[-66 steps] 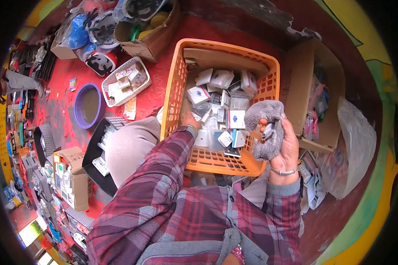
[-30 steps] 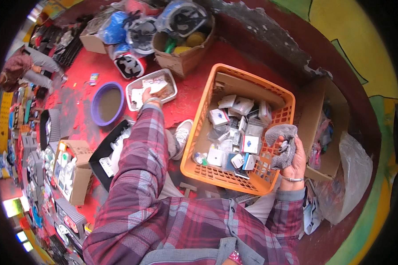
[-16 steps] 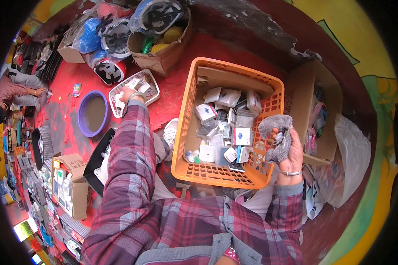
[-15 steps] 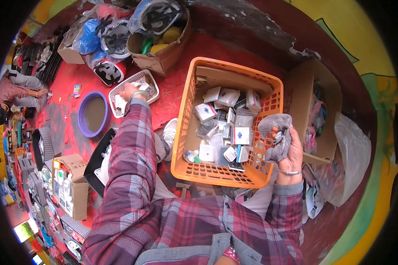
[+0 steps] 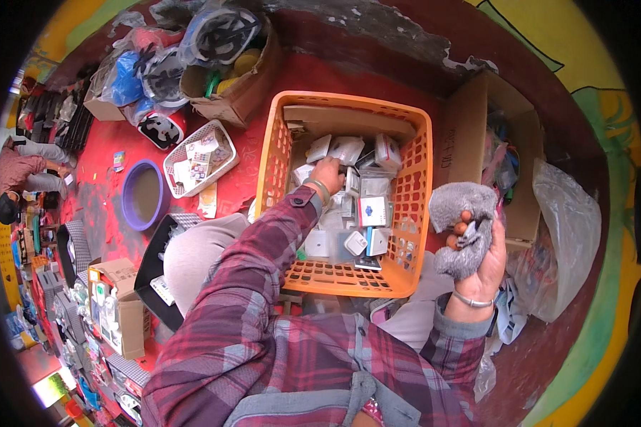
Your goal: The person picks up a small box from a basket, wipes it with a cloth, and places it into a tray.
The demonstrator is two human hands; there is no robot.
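The right hand, fingers curled, grips a grey cloth just right of the orange plastic basket. Farther in, the left hand has its fingers bent among small white boxes in that basket; whether it grasps one, I cannot tell. Beyond, a white basket and purple basin sit on the red floor, then a cardboard carton.

A fuzzy grey cloth is bunched up, right of the perforated orange basket. Small, mostly white boxes lie jumbled inside the basket.
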